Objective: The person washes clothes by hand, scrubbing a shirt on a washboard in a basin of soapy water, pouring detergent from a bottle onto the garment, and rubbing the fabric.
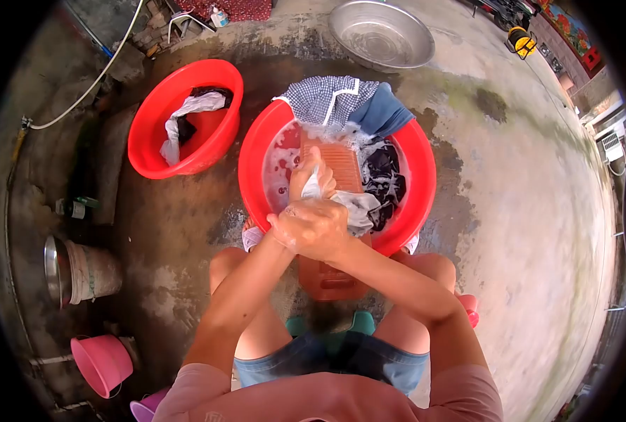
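A light grey-white cloth point(357, 208) is bunched between my two hands over a ridged brown-orange washboard point(342, 163). My left hand point(314, 174) is the farther one, closed around a wad of the cloth. Nearer to me, my right hand point(314, 224) is closed on the same cloth and crosses over my left wrist. Suds cling to its skin. The washboard leans inside a red basin point(420, 158) of foamy water, its lower end jutting out toward me. Dark wet clothing point(384, 176) lies in the basin to the right. A checked garment point(320, 100) and a blue cloth point(382, 111) hang over the far rim.
Another red basin point(140, 144) at left holds white and black clothes. A large metal basin point(337, 28) sits at the back. Along the left are a whitish bucket point(95, 272), a pink bucket point(102, 366) and a hose point(88, 105). The concrete floor is partly wet.
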`<state>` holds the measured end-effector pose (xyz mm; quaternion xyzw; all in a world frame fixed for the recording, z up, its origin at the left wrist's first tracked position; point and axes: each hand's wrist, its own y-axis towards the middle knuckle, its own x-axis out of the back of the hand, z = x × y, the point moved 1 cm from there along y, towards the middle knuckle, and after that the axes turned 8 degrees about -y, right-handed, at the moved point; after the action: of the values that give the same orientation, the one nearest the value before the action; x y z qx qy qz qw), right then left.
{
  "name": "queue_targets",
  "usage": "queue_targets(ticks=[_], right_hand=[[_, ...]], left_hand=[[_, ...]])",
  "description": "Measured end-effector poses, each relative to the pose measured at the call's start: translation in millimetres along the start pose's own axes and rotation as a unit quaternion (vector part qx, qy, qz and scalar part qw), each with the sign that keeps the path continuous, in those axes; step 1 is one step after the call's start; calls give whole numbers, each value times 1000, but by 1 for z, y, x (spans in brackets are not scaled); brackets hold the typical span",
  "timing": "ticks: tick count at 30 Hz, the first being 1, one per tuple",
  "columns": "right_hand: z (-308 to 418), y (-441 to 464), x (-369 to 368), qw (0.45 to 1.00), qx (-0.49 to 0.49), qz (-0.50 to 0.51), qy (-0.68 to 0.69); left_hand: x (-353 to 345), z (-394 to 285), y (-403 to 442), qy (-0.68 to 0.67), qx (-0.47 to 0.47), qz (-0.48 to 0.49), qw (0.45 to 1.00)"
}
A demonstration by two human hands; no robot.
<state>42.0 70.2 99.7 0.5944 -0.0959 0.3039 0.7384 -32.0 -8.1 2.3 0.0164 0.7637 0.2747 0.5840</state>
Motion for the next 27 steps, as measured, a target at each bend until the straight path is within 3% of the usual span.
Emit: queue_targets(ticks=[2,3,4,7,8,11,15,19,20,23,26,27], right_hand=[[16,-4,2,999,24,-28,26],[-34,-11,-12,997,-51,62,3],[-36,-7,-1,980,-131,146,27],[-42,-3,10,878,-271,211,334],[-43,-2,16,842,-288,219,401],[-50,-10,17,795,-266,287,463],[-52,-15,26,734,-261,425,461],[-70,-41,24,838,-118,514,144],[-69,-36,28,823,-160,534,109],[-90,-24,42,830,-301,453,124],[-73,-21,28,832,-399,150,356],[-43,-12,29,866,-370,118,314]], left_hand=[[-45,23,21,75,-94,-223,967],[-100,41,34,161,-199,-499,828],[-84,39,20,170,-152,-460,858],[-81,-7,2,337,-16,-396,854],[-105,-7,11,483,7,-342,806],[-103,-13,5,579,112,-327,739],[-108,-23,-9,393,-66,-333,855],[-115,-39,-19,405,-155,-322,842],[-112,-41,-22,449,-160,-323,818],[-110,-49,-24,410,-206,-329,825],[-101,-38,-12,299,-218,-438,819],[-97,-29,-5,252,-220,-468,818]])
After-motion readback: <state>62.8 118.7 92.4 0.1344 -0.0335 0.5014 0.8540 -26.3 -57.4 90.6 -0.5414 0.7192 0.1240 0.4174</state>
